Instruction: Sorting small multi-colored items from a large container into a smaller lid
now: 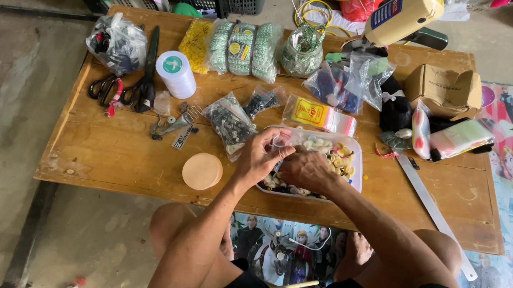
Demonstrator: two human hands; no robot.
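Wooden worktop (115,151), low and scuffed, was recorded from above with a seated person's knees beneath its near edge. A shallow translucent plastic tray (357,151) of mixed pale and yellow buttons was placed at the centre front. Both hands were held over the tray's left part. The left hand (261,156) was raised at the tray's rim, its fingers (271,137) pinched narrowly on a small clear piece, the kind of which could not be told. The right hand (306,169) was laid over the buttons, fingers curled; whether anything was held in them could not be told.

Other items entered:
- a round tan lid (202,171), flat on the worktop, left of the hands;
- a white spool (176,73) with a green top, at the back left;
- black scissors (142,86), just beside the spool;
- small clear bags of dark fittings (231,122), just behind the left hand;
- green-and-white packets (242,48) in a row along the far edge;
- a cardboard box (444,90), at the back right;
- a long metal ruler (434,210), laid diagonally at the right.
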